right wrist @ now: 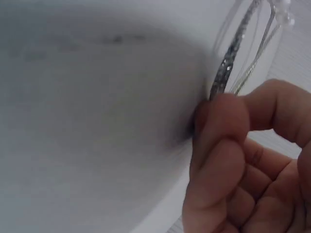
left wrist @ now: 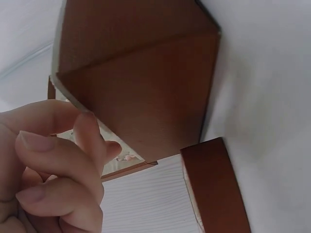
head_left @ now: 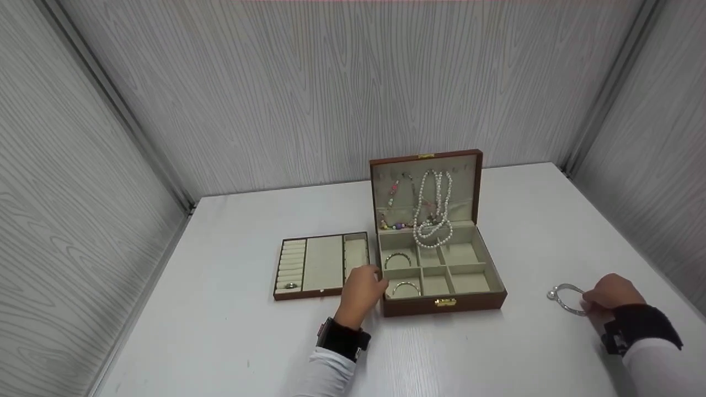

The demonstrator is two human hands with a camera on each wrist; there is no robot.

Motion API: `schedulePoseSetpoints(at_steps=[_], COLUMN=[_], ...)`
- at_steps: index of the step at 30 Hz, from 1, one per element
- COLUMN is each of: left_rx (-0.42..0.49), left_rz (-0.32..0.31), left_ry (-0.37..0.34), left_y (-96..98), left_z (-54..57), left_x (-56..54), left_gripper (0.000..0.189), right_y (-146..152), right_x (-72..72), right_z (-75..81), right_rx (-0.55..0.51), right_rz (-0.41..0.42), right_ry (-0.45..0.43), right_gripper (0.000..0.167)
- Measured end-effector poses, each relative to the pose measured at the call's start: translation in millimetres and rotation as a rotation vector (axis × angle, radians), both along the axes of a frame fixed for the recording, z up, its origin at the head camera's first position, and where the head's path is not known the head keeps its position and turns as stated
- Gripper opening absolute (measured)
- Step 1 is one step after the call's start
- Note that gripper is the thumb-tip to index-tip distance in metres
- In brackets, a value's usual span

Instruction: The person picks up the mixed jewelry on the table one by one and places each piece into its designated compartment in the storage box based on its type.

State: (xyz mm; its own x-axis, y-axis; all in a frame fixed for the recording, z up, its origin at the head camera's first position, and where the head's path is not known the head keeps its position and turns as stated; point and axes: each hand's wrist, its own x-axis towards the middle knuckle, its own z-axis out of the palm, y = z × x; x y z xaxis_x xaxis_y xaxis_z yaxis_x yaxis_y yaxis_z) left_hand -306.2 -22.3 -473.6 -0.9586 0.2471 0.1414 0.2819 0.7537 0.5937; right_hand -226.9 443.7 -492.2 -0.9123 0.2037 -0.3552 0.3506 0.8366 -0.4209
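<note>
At the right, my right hand point(head_left: 611, 292) pinches a silver bracelet point(head_left: 563, 300) with white pearl ends, low over the table. In the right wrist view, thumb and finger meet on its sparkling band point(right wrist: 228, 63). My left hand point(head_left: 361, 289) is at the front left corner of an open brown jewelry box point(head_left: 469, 302), loosely bent fingertips right at its rim. Two bracelets lie in the box's left compartments, one at the back point(head_left: 398, 256) and one in front point(head_left: 406, 285). Pearl necklaces point(head_left: 417, 212) and beaded pieces hang inside the raised lid point(head_left: 479, 187).
Left of the box lies a shallow jewelry tray point(head_left: 324, 264) with ring rolls, holding a ring point(head_left: 290, 285) at its front left. All stand on a white table point(head_left: 220, 331). Wood-grain panels point(head_left: 331, 94) rise behind and at both sides.
</note>
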Motion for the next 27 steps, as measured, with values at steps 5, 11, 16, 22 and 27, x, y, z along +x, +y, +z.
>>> schedulePoseSetpoints(at_steps=[5,11,16,22,27], left_rx=[0.029,0.082,0.095,0.121,0.207], left_rz=[-0.018,-0.112,-0.239,-0.354,-0.404], left_ry=[0.034,0.017,0.008,-0.083,-0.222], left_y=[5.2,22.2,38.9,59.2,72.2], left_z=[10.9,19.7,22.6,25.8,23.6], left_x=[8.9,27.4,41.9,51.9,56.7], left_gripper=[0.014,0.023,0.018,0.033,0.044], right_y=[-3.1,-20.2,-48.6,-102.2,-146.4], right_x=[2.5,3.8,4.4,3.4,1.7], right_z=[-2.5,0.2,18.0,46.5,58.5], right_rx=[-0.118,-0.274,-0.345,-0.363,-0.401], right_rz=[0.007,0.010,0.072,0.192,0.326], right_ry=[0.005,0.004,0.046,0.155,0.223], right_gripper=[0.021,0.021,0.025,0.016,0.010])
